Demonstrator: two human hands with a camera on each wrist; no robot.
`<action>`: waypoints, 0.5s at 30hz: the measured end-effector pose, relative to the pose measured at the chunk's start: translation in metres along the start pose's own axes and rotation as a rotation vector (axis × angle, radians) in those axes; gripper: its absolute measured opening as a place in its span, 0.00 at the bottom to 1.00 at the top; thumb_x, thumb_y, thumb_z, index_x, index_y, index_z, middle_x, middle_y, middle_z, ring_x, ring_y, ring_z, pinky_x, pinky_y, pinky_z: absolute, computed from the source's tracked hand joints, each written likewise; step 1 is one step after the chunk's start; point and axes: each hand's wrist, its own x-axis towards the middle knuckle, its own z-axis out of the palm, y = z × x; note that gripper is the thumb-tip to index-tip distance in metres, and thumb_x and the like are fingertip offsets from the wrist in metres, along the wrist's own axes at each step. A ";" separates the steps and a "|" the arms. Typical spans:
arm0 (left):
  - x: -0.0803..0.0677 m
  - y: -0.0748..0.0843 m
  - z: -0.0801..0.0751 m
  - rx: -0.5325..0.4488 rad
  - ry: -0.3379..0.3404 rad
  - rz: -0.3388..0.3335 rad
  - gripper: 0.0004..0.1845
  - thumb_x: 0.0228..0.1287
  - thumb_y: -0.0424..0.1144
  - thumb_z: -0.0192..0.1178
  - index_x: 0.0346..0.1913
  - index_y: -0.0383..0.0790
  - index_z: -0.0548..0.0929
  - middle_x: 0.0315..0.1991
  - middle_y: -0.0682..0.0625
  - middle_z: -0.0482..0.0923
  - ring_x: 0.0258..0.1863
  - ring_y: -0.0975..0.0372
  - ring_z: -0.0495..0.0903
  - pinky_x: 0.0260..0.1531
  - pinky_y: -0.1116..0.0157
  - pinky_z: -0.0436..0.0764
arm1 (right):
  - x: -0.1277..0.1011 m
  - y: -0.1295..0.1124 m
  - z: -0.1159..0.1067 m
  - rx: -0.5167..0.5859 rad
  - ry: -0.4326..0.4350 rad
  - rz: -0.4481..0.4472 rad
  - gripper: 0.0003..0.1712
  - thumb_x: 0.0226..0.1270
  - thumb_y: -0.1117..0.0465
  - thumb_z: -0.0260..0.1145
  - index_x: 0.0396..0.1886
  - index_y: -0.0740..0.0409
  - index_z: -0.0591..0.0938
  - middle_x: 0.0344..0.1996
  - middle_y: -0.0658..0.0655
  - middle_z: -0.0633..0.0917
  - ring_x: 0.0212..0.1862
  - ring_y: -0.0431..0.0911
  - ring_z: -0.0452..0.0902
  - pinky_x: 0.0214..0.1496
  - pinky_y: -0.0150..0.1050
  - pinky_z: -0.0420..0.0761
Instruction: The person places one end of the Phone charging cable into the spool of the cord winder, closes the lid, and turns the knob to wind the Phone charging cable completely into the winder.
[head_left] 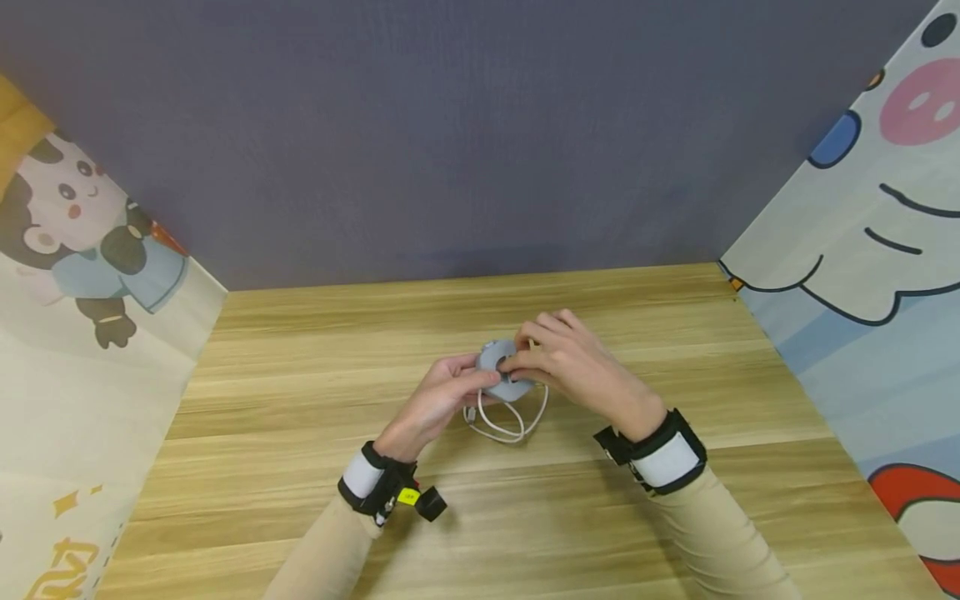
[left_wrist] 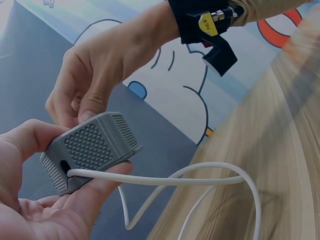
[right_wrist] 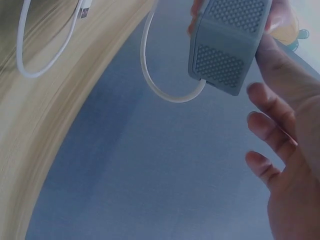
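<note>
Both hands pinch the grey box (head_left: 501, 368) above the table (head_left: 300, 417) centre: left hand (head_left: 442, 400) at 8 o'clock, right hand (head_left: 570, 362) at 3. The cable (head_left: 510, 421) dangling at 6 could snag, tugging the box loose.

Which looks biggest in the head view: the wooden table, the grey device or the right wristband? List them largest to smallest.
1. Wooden table, by far.
2. Right wristband.
3. Grey device, partly hidden by both hands, so its rank against the wristband is unsure.
</note>
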 end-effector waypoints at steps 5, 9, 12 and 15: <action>0.001 -0.001 -0.001 -0.001 -0.011 0.006 0.27 0.75 0.29 0.55 0.72 0.21 0.66 0.66 0.28 0.74 0.57 0.55 0.85 0.55 0.61 0.85 | 0.000 0.001 0.001 -0.044 0.016 -0.008 0.17 0.52 0.58 0.82 0.43 0.40 0.92 0.38 0.47 0.81 0.42 0.46 0.75 0.46 0.42 0.73; 0.000 -0.001 0.001 -0.015 -0.011 0.013 0.27 0.76 0.30 0.54 0.73 0.21 0.65 0.67 0.28 0.73 0.58 0.55 0.85 0.55 0.61 0.85 | 0.000 0.000 0.001 -0.074 0.031 -0.009 0.16 0.52 0.57 0.82 0.42 0.40 0.92 0.36 0.47 0.79 0.40 0.46 0.73 0.45 0.42 0.73; 0.000 0.000 0.002 -0.021 -0.007 0.020 0.28 0.76 0.31 0.55 0.73 0.21 0.65 0.67 0.28 0.73 0.56 0.57 0.85 0.55 0.62 0.85 | -0.001 0.000 0.002 -0.088 0.047 -0.008 0.14 0.53 0.57 0.81 0.41 0.40 0.91 0.34 0.47 0.78 0.39 0.45 0.72 0.44 0.43 0.73; -0.001 0.000 0.002 -0.020 -0.004 0.027 0.28 0.76 0.32 0.55 0.73 0.21 0.66 0.67 0.29 0.74 0.54 0.59 0.86 0.54 0.63 0.85 | -0.001 -0.001 0.004 -0.079 0.081 0.005 0.10 0.56 0.56 0.78 0.39 0.41 0.90 0.33 0.47 0.77 0.37 0.45 0.71 0.42 0.42 0.72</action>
